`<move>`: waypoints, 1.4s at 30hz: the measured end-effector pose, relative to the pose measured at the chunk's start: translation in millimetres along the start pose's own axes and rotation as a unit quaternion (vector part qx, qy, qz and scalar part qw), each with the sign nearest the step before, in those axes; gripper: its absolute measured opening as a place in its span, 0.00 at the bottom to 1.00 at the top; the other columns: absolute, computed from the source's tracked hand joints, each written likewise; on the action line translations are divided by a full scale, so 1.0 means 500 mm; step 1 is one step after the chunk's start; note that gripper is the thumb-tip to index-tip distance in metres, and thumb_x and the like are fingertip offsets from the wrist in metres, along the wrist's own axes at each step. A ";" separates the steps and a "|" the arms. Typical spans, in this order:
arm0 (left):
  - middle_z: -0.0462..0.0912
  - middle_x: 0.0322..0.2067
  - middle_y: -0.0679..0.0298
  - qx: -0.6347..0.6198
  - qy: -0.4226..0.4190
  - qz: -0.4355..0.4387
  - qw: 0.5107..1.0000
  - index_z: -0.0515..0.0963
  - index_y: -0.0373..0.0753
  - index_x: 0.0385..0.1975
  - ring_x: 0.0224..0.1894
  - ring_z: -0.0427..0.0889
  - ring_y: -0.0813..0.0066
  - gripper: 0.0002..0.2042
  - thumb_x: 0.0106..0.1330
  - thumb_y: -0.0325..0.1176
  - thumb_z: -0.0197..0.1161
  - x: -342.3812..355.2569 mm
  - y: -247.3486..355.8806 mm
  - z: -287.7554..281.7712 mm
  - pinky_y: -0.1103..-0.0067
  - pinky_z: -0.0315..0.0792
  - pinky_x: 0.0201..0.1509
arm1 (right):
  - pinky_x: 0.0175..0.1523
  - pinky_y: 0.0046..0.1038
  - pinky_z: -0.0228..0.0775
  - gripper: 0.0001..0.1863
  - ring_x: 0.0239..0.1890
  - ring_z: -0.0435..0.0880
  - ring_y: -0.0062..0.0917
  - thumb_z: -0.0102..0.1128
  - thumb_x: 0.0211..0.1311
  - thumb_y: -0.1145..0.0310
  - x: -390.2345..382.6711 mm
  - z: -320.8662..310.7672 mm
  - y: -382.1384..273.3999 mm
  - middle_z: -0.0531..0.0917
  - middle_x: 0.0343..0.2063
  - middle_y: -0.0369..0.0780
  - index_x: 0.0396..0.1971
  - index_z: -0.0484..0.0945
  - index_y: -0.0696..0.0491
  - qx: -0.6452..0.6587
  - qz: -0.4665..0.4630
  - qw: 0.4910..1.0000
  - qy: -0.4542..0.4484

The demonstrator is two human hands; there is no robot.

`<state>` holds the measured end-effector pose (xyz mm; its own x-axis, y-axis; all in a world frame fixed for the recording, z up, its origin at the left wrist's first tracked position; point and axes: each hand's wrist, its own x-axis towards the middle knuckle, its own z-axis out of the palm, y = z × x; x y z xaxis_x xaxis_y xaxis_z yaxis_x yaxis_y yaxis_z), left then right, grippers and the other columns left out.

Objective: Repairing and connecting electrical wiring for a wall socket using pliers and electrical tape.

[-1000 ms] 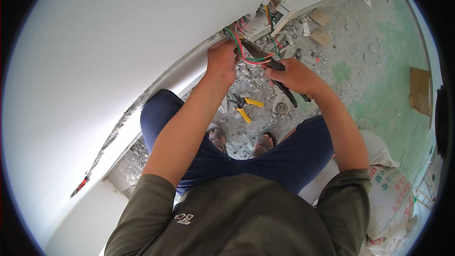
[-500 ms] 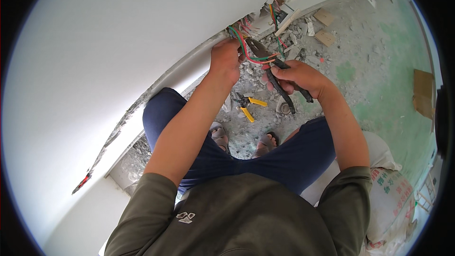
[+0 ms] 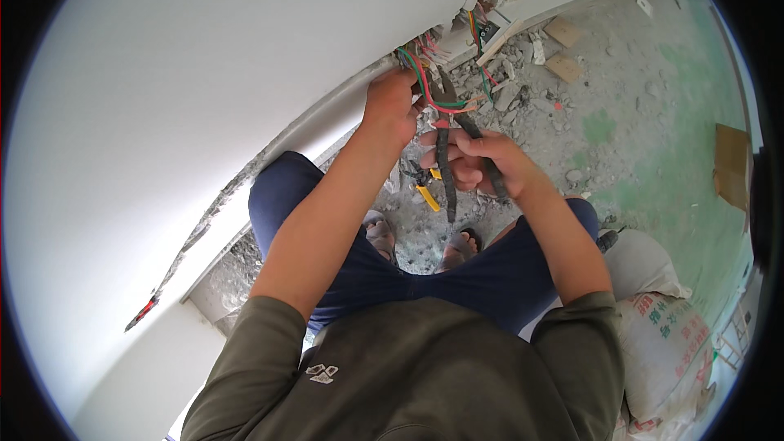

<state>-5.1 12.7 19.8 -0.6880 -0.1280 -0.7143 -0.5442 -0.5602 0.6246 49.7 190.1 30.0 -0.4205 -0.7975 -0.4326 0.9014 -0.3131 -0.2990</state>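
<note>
My left hand (image 3: pixel 390 106) is up at the base of the white wall (image 3: pixel 204 73), closed around a bundle of red and green wires (image 3: pixel 425 82) that come out of a broken opening. My right hand (image 3: pixel 478 162) grips the dark handles of a pair of pliers (image 3: pixel 446 165). The jaws of the pliers point up to the wires just beside my left hand. Further wires (image 3: pixel 478 33) hang from a second opening higher up the wall.
A yellow-handled tool (image 3: pixel 426 193) lies on the rubble-strewn floor (image 3: pixel 621 114) between my sandalled feet (image 3: pixel 380 233). Broken plaster chunks and cardboard scraps (image 3: pixel 563 65) lie near the wall. A printed white sack (image 3: pixel 665 335) sits at my right. A channel is cut along the wall base.
My right hand has drawn in toward me and turned the pliers more upright, with the jaws now at the wires. My left hand has kept its hold on the wires.
</note>
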 end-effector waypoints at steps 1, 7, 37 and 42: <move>0.77 0.30 0.68 0.003 -0.012 0.002 1.000 0.76 0.41 0.33 0.34 0.71 0.76 0.03 0.62 0.27 0.55 0.001 -0.004 -0.003 0.71 0.66 0.41 | 0.27 0.17 0.58 0.26 0.19 0.64 0.12 0.50 0.67 0.60 -0.009 -0.007 -0.010 0.82 0.41 0.43 0.59 0.66 0.59 0.000 -0.001 1.000 0.001; 0.76 0.29 0.66 0.027 -0.011 0.009 1.000 0.77 0.39 0.36 0.34 0.72 0.75 0.05 0.63 0.30 0.58 0.010 -0.012 -0.007 0.73 0.67 0.42 | 0.39 0.35 0.73 0.19 0.35 0.82 0.36 0.57 0.61 0.61 -0.035 0.018 -0.028 0.79 0.38 0.46 0.47 0.72 0.58 -0.802 -0.128 0.467 0.349; 0.78 0.31 0.71 0.014 -0.032 -0.002 0.999 0.77 0.43 0.35 0.35 0.71 0.79 0.04 0.61 0.31 0.60 0.007 -0.012 -0.008 0.73 0.65 0.43 | 0.29 0.17 0.62 0.19 0.21 0.67 0.12 0.53 0.66 0.57 -0.017 -0.020 -0.010 0.81 0.31 0.34 0.48 0.76 0.55 -0.300 -0.058 0.936 0.177; 0.72 0.33 0.69 -0.007 -0.047 -0.024 0.999 0.78 0.42 0.41 0.36 0.68 0.76 0.10 0.63 0.37 0.63 0.017 -0.008 -0.024 0.72 0.65 0.48 | 0.41 0.34 0.72 0.18 0.34 0.82 0.37 0.54 0.64 0.60 -0.019 -0.026 0.028 0.82 0.38 0.47 0.46 0.76 0.58 -0.610 -0.083 0.709 0.344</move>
<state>-3.0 3.9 7.7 -0.7041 -0.0243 -0.7097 -0.5711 -0.5745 0.5863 64.8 200.2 18.8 -0.8393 -0.2293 -0.4929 0.2512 0.6405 -0.7258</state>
